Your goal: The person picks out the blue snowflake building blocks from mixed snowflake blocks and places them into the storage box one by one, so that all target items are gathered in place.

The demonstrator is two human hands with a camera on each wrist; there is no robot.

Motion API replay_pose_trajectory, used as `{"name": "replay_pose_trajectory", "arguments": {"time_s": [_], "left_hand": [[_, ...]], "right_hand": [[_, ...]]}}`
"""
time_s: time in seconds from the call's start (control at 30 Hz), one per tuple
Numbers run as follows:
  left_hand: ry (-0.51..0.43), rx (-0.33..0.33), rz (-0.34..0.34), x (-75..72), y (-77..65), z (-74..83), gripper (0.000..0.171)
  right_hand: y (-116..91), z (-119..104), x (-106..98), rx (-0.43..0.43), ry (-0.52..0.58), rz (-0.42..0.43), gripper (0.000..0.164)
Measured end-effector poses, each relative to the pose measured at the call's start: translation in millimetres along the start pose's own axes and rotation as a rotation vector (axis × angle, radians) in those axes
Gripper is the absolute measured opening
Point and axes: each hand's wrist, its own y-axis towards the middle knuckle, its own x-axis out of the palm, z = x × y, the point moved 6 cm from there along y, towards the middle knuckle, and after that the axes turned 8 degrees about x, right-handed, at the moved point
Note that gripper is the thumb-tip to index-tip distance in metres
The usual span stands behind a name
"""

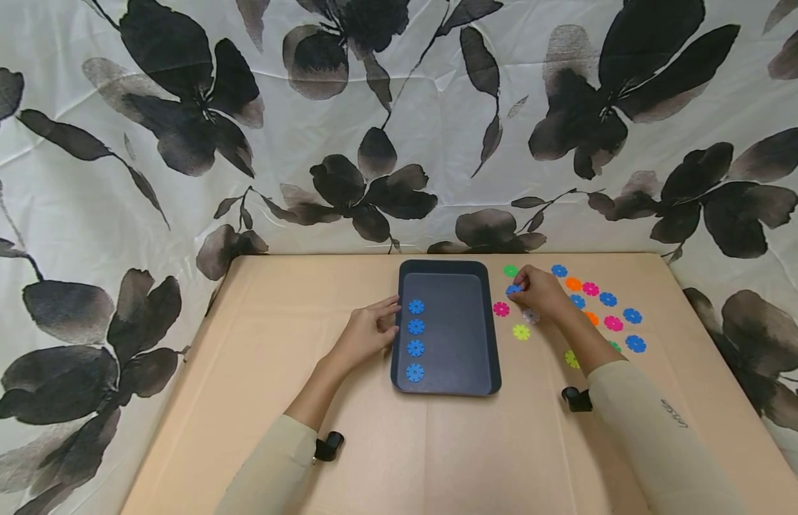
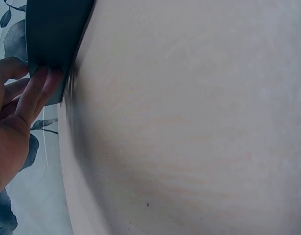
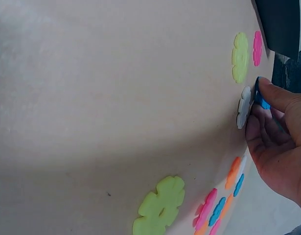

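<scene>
My left hand [image 1: 367, 330] rests its fingers against the left edge of a dark grey tray [image 1: 460, 329]; the left wrist view has those fingertips on the outer wall [image 2: 50, 49]. Inside the tray, blue flower-shaped discs stand in a column along its left side, the lowest blue disc [image 1: 415, 373] near the front. To the right of the tray, my right hand [image 1: 543, 292] pinches another blue flower-shaped disc [image 3: 261, 98] between thumb and fingers, tilted on edge. Beneath that hand lies a whitish disc [image 3: 243, 107], partly covered in the head view.
Loose flower discs lie right of the tray: a green disc [image 1: 510, 271], a pink disc [image 1: 501, 309], a yellow-green disc [image 1: 520, 332], plus several blue, orange and pink ones farther right. The tan tabletop [image 1: 277, 300] meets a floral cloth [image 1: 373, 107] at the back.
</scene>
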Motion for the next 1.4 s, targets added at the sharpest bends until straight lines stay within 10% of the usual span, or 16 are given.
{"name": "replay_pose_trajectory", "arguments": {"time_s": [0.6, 1.4], "left_hand": [[-0.012, -0.022, -0.015, -0.9, 2.0, 1.9, 0.044], [-0.022, -0.014, -0.014, -2.0, 2.0, 3.5, 0.044]], "right_hand": [[-6, -15, -16, -0.079, 0.033, 0.006, 0.016], [0, -99, -23, -0.229, 0.041, 0.003, 0.013]]}}
